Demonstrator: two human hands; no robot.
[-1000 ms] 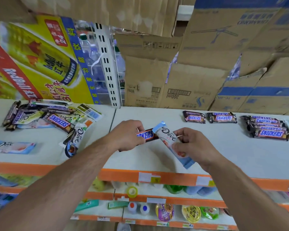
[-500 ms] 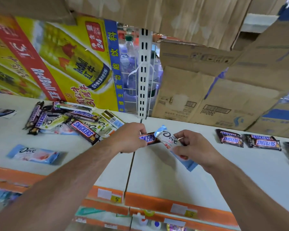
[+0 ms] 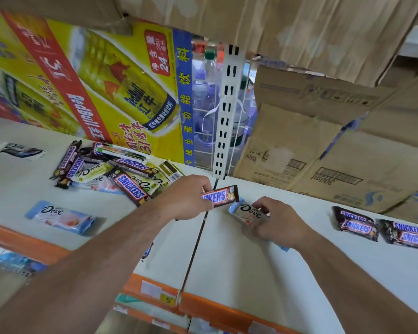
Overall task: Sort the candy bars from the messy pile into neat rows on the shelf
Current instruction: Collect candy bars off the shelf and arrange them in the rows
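Above the shelf (image 3: 239, 261), left-hand fingers (image 3: 204, 189) grip a Snickers bar (image 3: 221, 195); right-hand fingers (image 3: 261, 205) pinch a Dove bar (image 3: 247, 212).

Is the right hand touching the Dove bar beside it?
Touching. Head view: the right hand grips the Dove bar, fingers curled round its edges.

Left: messy pile of wrapped candy bars (image 3: 111, 173) on white metal shelf (image 3: 251, 266), before yellow printed carton (image 3: 101, 92).
Right: brown-wrapped Snickers bars (image 3: 356, 226), before brown cardboard boxes (image 3: 323, 165).
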